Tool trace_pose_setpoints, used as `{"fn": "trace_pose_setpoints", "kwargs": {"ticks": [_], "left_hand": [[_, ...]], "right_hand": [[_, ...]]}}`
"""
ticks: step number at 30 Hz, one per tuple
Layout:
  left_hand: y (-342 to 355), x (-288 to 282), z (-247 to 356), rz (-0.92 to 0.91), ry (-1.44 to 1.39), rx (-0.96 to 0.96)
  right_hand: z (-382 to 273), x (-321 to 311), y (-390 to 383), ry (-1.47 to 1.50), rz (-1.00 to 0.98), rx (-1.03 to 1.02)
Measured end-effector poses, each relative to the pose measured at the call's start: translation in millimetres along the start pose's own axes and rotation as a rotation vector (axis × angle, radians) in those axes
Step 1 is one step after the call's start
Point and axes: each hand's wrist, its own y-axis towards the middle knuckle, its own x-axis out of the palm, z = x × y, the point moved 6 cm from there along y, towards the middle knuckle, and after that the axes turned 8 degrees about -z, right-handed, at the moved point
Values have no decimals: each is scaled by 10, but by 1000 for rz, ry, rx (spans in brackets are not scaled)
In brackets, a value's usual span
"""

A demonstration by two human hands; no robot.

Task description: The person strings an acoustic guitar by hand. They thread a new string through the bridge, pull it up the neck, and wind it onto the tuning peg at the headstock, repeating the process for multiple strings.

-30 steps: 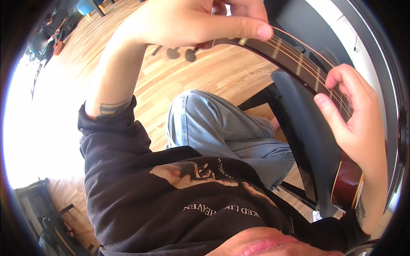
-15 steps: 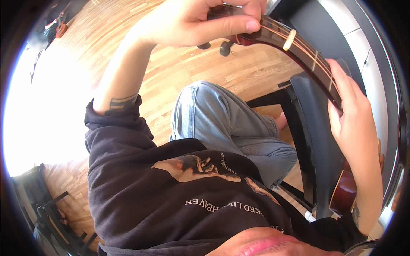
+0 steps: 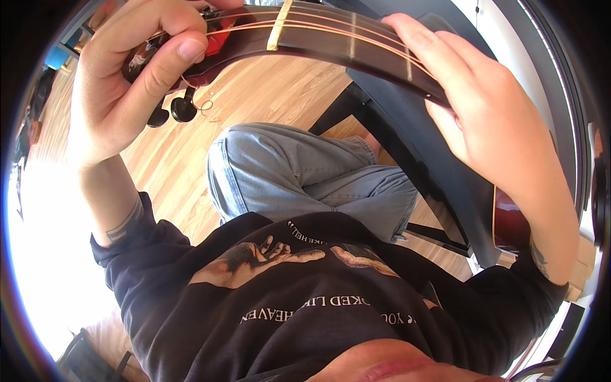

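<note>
A: Where is the guitar neck (image 3: 356, 44)?

B: It runs across the top of the frame. Its long axis goes from the headstock (image 3: 216, 38) at the upper left down to the red body (image 3: 509, 219) at the right edge.

A: Which hand is at the headstock end?

B: The left hand (image 3: 127, 76), in the upper left. Its fingers are curled shut around the headstock and the thumb (image 3: 172, 60) presses on the side. 2 black tuning pegs (image 3: 172, 111) hang just below it.

A: And the right hand (image 3: 490, 121)?

B: Upper right, farther down the neck toward the body. Its fingers (image 3: 420, 44) lie loosely open and flat across the strings (image 3: 318, 25); whether they pinch 1 of them I cannot tell.

A: So the pegs lie which way from the fingers?

B: Just under the left hand, and well apart from the right. A loose curl of string end (image 3: 205, 105) shows beside the pegs, above the wooden floor (image 3: 280, 89).
</note>
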Motion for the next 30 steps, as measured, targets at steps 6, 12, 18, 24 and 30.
{"fn": "trace_pose_setpoints", "kwargs": {"ticks": [6,12,18,24,30], "left_hand": [[60,156,162,337,-153,77],[290,267,336,402,-133,62],[559,401,561,381,-84,39],[622,499,615,353,-110,13],[529,573,624,203,-289,-77]], "right_hand": [[56,-18,-72,28,-25,-10],[299,40,-315,20,4,-31],[506,61,-605,-5,39,-33],[580,90,-728,33,33,-5],[544,143,-741,70,-9,55]]}}
